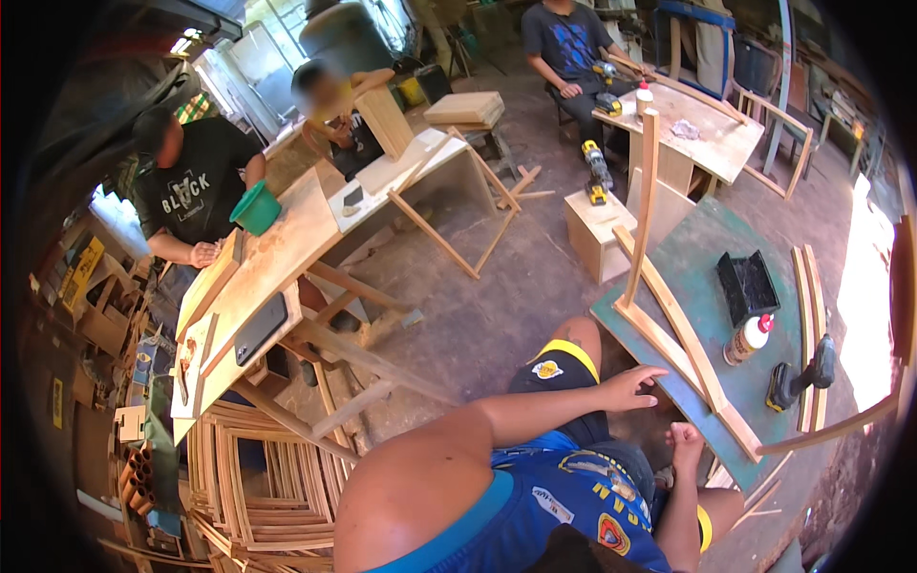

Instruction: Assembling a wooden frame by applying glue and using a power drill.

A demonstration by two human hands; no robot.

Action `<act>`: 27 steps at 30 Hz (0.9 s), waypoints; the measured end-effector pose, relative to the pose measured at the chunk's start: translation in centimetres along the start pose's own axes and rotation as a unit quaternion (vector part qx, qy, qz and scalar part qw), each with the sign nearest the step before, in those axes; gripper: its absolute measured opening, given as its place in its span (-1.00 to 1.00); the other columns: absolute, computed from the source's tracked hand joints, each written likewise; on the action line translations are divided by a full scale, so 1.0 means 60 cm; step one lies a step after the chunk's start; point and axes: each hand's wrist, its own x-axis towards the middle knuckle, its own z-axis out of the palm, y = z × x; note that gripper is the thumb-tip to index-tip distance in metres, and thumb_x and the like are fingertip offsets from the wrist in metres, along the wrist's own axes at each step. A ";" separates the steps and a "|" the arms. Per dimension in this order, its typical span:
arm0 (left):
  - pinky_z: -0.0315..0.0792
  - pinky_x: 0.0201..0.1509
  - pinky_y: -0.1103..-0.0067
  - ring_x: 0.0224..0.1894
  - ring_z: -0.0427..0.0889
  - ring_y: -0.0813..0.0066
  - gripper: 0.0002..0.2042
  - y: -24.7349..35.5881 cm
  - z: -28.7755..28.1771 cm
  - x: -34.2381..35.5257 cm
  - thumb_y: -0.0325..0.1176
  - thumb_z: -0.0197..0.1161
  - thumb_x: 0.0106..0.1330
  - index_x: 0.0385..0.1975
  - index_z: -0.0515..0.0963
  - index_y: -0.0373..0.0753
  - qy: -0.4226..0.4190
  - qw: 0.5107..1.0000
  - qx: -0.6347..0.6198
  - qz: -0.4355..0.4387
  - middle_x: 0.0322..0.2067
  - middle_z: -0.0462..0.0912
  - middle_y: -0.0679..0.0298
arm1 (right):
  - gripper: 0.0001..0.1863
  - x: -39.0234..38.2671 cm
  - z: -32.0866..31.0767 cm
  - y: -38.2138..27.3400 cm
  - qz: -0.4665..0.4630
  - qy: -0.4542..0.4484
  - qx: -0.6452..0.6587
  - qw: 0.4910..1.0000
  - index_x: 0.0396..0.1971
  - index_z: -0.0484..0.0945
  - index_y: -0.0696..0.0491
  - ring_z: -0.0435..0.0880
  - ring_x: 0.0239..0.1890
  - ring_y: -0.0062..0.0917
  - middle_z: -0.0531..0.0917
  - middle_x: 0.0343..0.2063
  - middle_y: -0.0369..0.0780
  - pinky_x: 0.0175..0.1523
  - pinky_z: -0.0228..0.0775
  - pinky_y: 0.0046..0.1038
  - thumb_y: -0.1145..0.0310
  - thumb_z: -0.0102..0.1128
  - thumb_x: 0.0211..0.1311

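The wood frame (661,342) lies right of centre in the picture, on the green desk (707,234), one slim piece rising from its far end. The left hand (630,390) reaches toward its near bar with fingers loosely spread; whether the fingertips touch the wood, I cannot tell. The right hand (684,441), lower down, has its fingers curled in; whether it pinches anything small, I cannot tell.

For handling the frame well, I would keep the left palm flat on the bar near a joint, so that the tall piece does not lever the rest round, and check that the pieces meet flush before any pressure goes on. The drill (802,377), at right near the desk's edge, would be safer farther in.

Of the containers, the black tray (748,286) sits open behind the bottle (749,339); its inside is too dark to read. The bottle is white with a red cap, standing upright, its fill hidden. At upper left, a green tub (255,207) rests on another desk (296,224), contents out of sight.
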 end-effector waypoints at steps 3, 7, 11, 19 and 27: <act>0.45 -0.05 0.46 -0.08 0.54 0.33 -0.42 -0.074 0.047 0.012 -0.30 0.29 0.13 0.17 0.28 -0.20 -0.046 0.990 0.121 0.049 0.03 0.41 0.07 | -0.94 -0.010 0.005 -0.003 0.010 -0.050 -0.015 0.999 -0.42 0.55 0.16 0.54 -0.56 -0.68 0.61 -0.57 -0.27 -0.43 0.41 -0.65 0.50 0.18 0.19; 0.47 -0.15 0.49 -0.24 0.60 0.38 -0.50 -0.109 0.042 0.021 -0.27 0.29 0.14 0.08 0.36 -0.28 -0.132 0.987 0.063 -0.063 -0.21 0.56 0.14 | -0.93 -0.015 -0.014 0.006 -0.021 -0.019 -0.020 0.999 -0.51 0.53 0.16 0.51 -0.59 -0.70 0.60 -0.61 -0.26 -0.44 0.36 -0.67 0.55 0.23 0.12; 0.47 -0.19 0.51 -0.29 0.61 0.39 -0.51 -0.125 0.050 0.032 -0.21 0.31 0.13 0.02 0.39 -0.32 -0.119 0.988 0.045 -0.092 -0.35 0.61 0.18 | -0.80 -0.018 -0.024 0.008 -0.044 0.022 -0.040 0.998 -0.63 0.44 0.09 0.48 -0.63 -0.71 0.59 -0.64 -0.25 -0.48 0.31 -0.68 0.55 0.29 0.06; 0.45 -0.20 0.49 -0.27 0.60 0.36 -0.51 -0.141 0.066 0.037 -0.14 0.32 0.11 -0.03 0.44 -0.31 -0.188 0.973 0.100 -0.089 -0.34 0.63 0.16 | -0.72 -0.014 -0.027 0.013 -0.045 0.029 -0.018 0.998 -0.67 0.37 0.04 0.38 -0.68 -0.76 0.46 -0.74 -0.36 -0.53 0.22 -0.71 0.58 0.34 -0.01; 0.45 -0.20 0.46 -0.28 0.60 0.33 -0.51 -0.146 0.060 0.027 -0.14 0.32 0.11 -0.03 0.44 -0.30 -0.186 0.972 0.087 -0.115 -0.34 0.63 0.14 | -0.79 -0.015 -0.015 0.000 -0.009 0.000 -0.019 1.000 -0.69 0.46 0.10 0.39 -0.67 -0.75 0.50 -0.71 -0.36 -0.53 0.21 -0.70 0.61 0.32 -0.03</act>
